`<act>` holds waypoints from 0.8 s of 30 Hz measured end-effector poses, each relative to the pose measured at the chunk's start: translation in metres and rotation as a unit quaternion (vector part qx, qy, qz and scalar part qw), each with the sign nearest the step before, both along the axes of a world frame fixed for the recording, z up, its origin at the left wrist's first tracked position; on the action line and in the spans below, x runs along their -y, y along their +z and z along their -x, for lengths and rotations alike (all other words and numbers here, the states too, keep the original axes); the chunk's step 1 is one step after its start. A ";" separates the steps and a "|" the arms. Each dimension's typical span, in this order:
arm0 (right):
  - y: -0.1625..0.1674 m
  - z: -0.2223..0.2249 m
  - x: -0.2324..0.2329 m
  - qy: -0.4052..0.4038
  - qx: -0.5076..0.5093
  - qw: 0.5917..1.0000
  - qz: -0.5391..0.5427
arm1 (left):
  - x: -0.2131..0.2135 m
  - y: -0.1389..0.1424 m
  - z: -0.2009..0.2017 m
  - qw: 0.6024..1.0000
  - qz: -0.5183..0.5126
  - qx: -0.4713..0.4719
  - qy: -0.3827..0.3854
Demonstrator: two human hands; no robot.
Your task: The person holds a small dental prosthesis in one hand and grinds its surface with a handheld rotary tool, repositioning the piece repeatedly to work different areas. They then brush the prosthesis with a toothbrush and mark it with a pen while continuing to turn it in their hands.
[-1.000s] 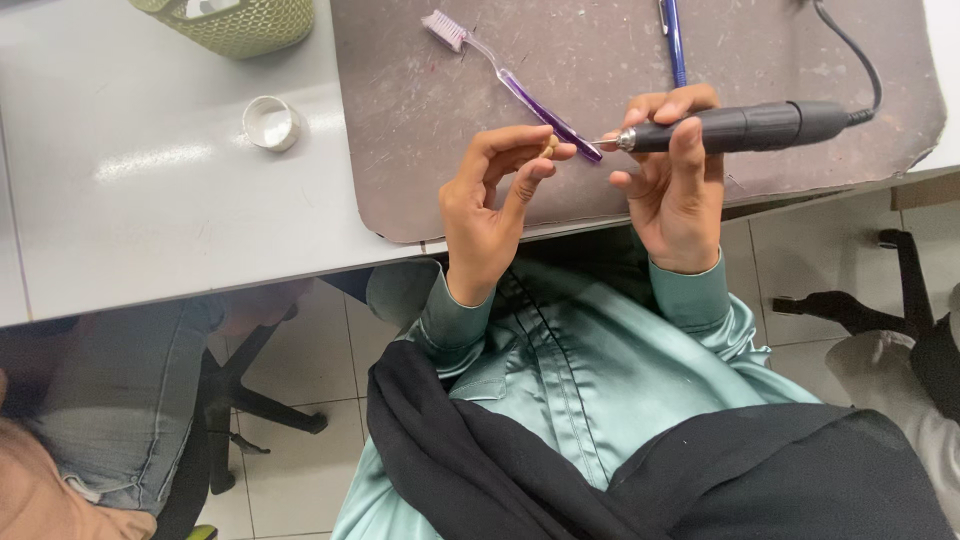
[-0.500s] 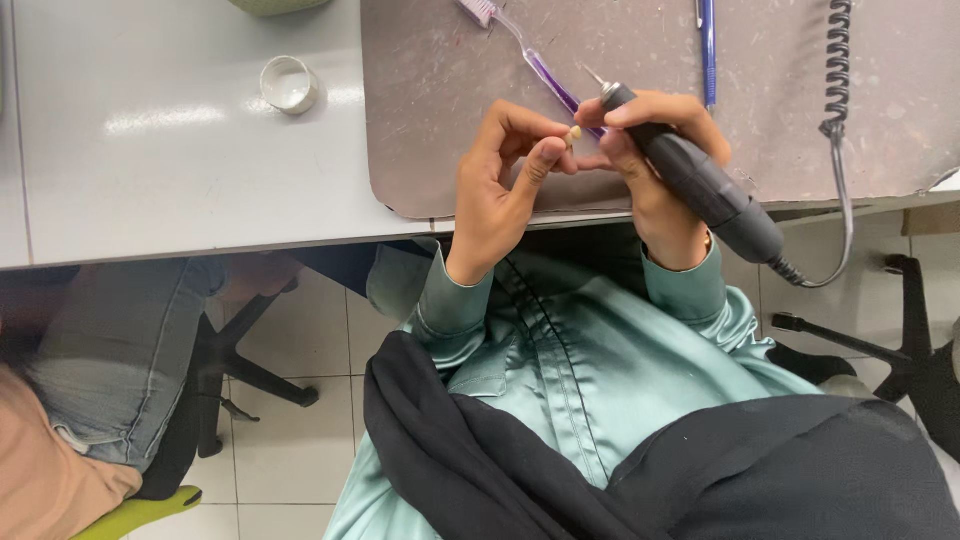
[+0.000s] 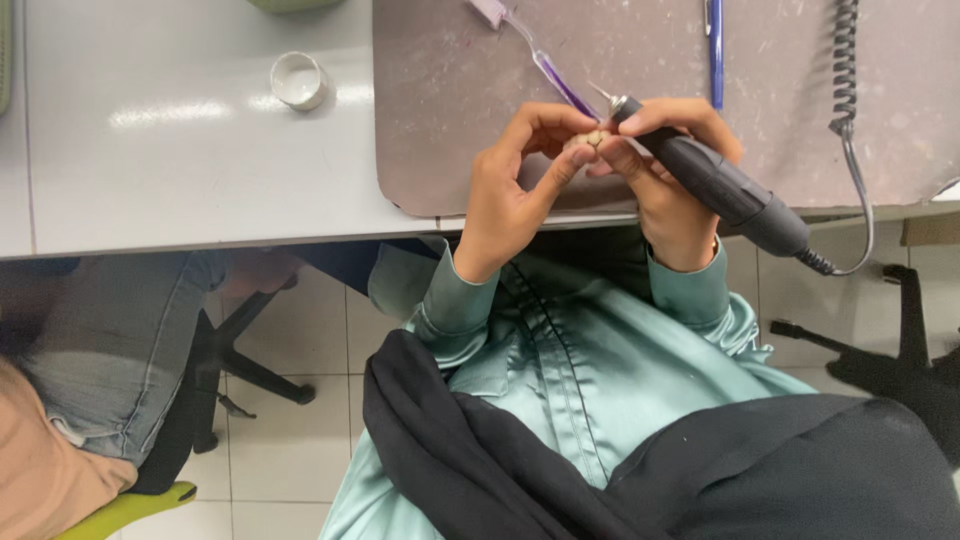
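Over the brown mat (image 3: 440,120) on the counter (image 3: 150,170), left hand (image 3: 515,190) pinches a small beige piece (image 3: 590,140) at frame centre; right hand (image 3: 665,185) grips the grinding handpiece (image 3: 715,185) — best kept steady, touching lightly.

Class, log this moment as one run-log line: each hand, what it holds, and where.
left hand: pinches small pale piece | right hand: grips grey rotary handpiece, tip at piece | place: over brown mat

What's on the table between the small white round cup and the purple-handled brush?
In the head view, only bare grey tabletop and the brown mat's edge lie between the small white round cup and the purple-handled brush.
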State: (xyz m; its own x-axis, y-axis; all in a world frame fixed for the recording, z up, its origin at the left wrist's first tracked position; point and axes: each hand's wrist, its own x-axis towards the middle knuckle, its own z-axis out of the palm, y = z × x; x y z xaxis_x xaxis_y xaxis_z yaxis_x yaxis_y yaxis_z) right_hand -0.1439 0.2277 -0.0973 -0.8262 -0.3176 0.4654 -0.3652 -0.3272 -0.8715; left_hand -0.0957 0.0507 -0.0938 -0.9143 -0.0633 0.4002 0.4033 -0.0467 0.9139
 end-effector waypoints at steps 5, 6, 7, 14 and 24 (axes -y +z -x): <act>-0.001 0.000 0.001 -0.017 -0.012 1.000 -0.012 | -0.001 -0.002 0.004 0.999 0.012 -0.001 0.032; -0.001 -0.001 0.001 -0.022 -0.012 0.999 -0.020 | -0.001 -0.002 0.003 1.000 0.007 -0.006 0.028; 0.000 -0.001 0.001 -0.023 -0.009 0.999 -0.023 | -0.001 -0.002 0.003 1.000 0.001 -0.011 0.025; 0.002 0.001 0.001 -0.029 -0.020 0.999 -0.029 | -0.003 0.001 0.003 0.999 0.008 -0.007 0.043; 0.010 -0.015 0.003 -0.057 -0.030 0.998 -0.008 | -0.002 0.005 0.001 0.997 0.016 -0.021 0.071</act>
State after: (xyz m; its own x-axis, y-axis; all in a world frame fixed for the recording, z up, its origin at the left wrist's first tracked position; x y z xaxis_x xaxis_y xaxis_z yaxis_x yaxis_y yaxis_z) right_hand -0.1285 0.2243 -0.0875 -0.8285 -0.2306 0.5103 -0.4503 -0.2674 -0.8519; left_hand -0.0966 0.0523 -0.0892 -0.8791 -0.1768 0.4426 0.4425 0.0422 0.8958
